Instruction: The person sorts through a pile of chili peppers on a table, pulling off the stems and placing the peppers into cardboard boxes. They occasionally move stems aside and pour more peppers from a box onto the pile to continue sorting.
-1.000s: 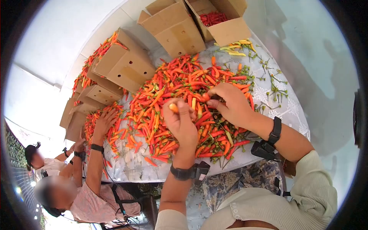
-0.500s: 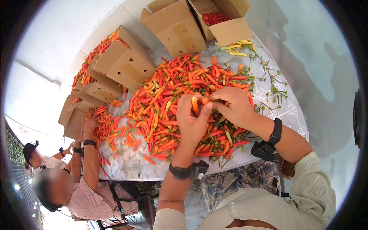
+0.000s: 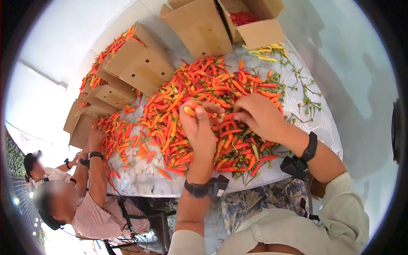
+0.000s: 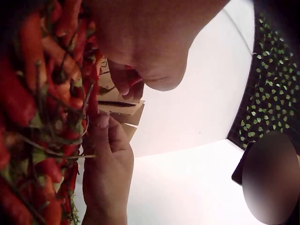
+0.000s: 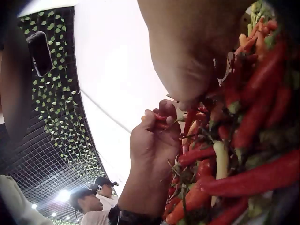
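Over a large heap of red and orange chili peppers (image 3: 178, 144), my left hand (image 3: 200, 134) holds a few chili peppers (image 3: 189, 111) in its curled fingers, one pale orange end showing beside the thumb. The right wrist view shows that same hand (image 5: 154, 150) from below, with red and orange peppers (image 5: 161, 120) between thumb and fingers. To its right, my right hand (image 3: 262, 118) pinches a red chili pepper (image 3: 228, 116) that points toward the left fingers. In the left wrist view my right hand (image 4: 110, 164) has its thumb against a red pepper (image 4: 92, 101).
Loose green stems (image 3: 309, 101) and a small group of yellow peppers (image 3: 265, 58) lie on the patterned tablecloth (image 3: 140, 180). Cardboard boxes (image 3: 146, 70) line the back, one box (image 3: 261, 35) holding red chilies. Other people work at the left, one hand (image 3: 96, 138) among peppers.
My left hand came right to meet the right hand, then drew back left with its peppers. A red pepper now shows in my right fingers. The neighbour's hand shifted left.
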A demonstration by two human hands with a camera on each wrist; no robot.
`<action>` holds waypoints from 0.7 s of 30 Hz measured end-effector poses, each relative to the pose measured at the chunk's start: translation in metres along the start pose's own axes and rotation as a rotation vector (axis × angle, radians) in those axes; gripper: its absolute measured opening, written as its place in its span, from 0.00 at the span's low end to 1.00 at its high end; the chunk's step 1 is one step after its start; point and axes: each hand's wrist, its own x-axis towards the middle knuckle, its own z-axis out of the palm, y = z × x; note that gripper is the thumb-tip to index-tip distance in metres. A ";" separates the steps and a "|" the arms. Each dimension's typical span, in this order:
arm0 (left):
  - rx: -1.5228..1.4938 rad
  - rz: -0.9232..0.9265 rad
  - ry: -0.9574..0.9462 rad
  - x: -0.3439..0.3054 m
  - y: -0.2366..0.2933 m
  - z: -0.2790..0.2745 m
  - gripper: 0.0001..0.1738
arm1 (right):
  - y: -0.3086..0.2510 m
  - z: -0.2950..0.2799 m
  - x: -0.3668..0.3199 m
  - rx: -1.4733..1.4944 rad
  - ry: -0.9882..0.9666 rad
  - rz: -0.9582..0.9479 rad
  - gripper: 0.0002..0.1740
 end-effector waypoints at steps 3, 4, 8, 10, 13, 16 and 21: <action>-0.009 -0.002 -0.007 -0.002 0.000 0.001 0.16 | -0.003 -0.006 -0.002 0.185 0.085 0.118 0.09; -0.012 -0.044 -0.045 -0.004 -0.001 -0.001 0.14 | -0.007 -0.012 0.003 0.273 0.100 0.158 0.09; -0.028 -0.091 -0.101 -0.002 -0.003 -0.002 0.12 | -0.001 -0.012 0.003 0.466 0.154 0.215 0.09; 0.005 -0.029 -0.161 -0.004 -0.003 0.002 0.12 | -0.008 -0.015 0.005 0.600 0.139 0.267 0.08; 0.206 0.039 -0.193 -0.004 -0.006 -0.001 0.13 | -0.001 -0.013 0.004 0.707 0.143 0.238 0.07; 0.391 0.282 -0.232 -0.001 -0.010 -0.001 0.14 | -0.002 -0.013 0.002 0.718 0.105 0.256 0.06; 0.413 0.342 -0.291 0.001 -0.019 -0.002 0.15 | -0.003 -0.005 0.003 0.783 0.140 0.244 0.07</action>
